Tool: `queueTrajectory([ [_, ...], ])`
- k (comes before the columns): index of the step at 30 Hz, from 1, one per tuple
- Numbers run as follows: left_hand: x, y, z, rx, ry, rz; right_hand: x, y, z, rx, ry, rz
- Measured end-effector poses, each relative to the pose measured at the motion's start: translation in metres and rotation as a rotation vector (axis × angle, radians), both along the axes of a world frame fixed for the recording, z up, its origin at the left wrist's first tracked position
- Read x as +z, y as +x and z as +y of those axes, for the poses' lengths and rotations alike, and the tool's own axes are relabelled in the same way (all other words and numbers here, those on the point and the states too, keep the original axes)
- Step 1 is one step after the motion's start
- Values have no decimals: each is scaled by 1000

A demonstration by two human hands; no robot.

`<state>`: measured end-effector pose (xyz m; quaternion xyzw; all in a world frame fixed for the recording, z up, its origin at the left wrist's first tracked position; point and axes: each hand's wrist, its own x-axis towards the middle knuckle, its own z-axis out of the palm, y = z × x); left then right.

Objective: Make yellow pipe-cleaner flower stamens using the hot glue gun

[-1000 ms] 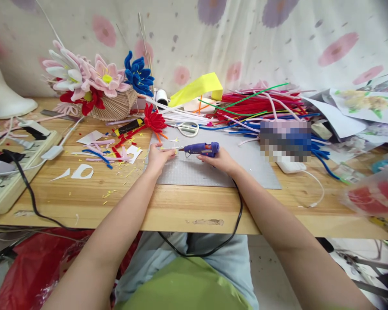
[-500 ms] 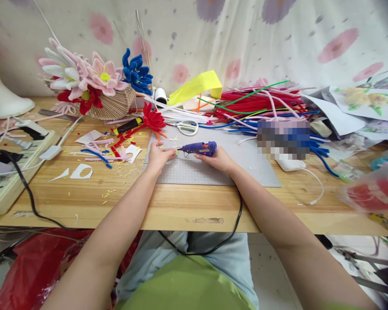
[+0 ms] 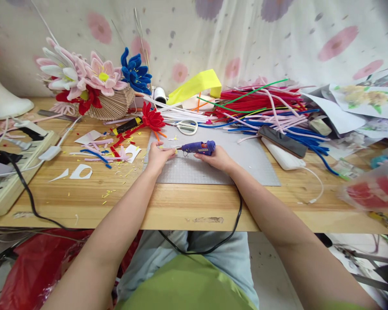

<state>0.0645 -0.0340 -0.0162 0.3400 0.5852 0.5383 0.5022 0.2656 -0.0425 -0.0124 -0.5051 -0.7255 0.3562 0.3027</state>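
Note:
My right hand (image 3: 217,159) is wrapped round a purple hot glue gun (image 3: 198,148), whose nozzle points left. A black cord runs from it down over the table edge. Just off the nozzle, my left hand (image 3: 158,157) is closed in a pinch; a small yellowish bit shows at its fingertips, too small to name. Both hands are over a grey cutting mat (image 3: 200,174). Behind my left hand lies a red pipe-cleaner flower (image 3: 152,117), and white-handled scissors (image 3: 186,127) rest at the mat's back edge.
Pipe cleaners (image 3: 258,103) in several colours are heaped at the back. A phone (image 3: 283,141) lies on a white device at right. Paper and pipe-cleaner scraps (image 3: 97,156) litter the left, near a power strip (image 3: 48,142). A basket (image 3: 111,105) of fuzzy flowers stands back left.
Both hands and the glue gun hold almost the same place. The view has shifted very slightly.

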Motion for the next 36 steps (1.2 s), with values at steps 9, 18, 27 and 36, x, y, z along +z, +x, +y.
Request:
queueTrajectory([
  [9, 1, 0, 0, -5, -6, 8, 4, -1, -2, 23, -15, 71],
  [18, 0, 0, 0, 2, -11, 8, 3, -1, -1, 20, -11, 76],
  [27, 1, 0, 0, 6, -14, 1, 3, 0, -1, 24, -18, 84],
  [36, 0, 0, 0, 0, -10, 28, 3, -1, -2, 17, -11, 68],
])
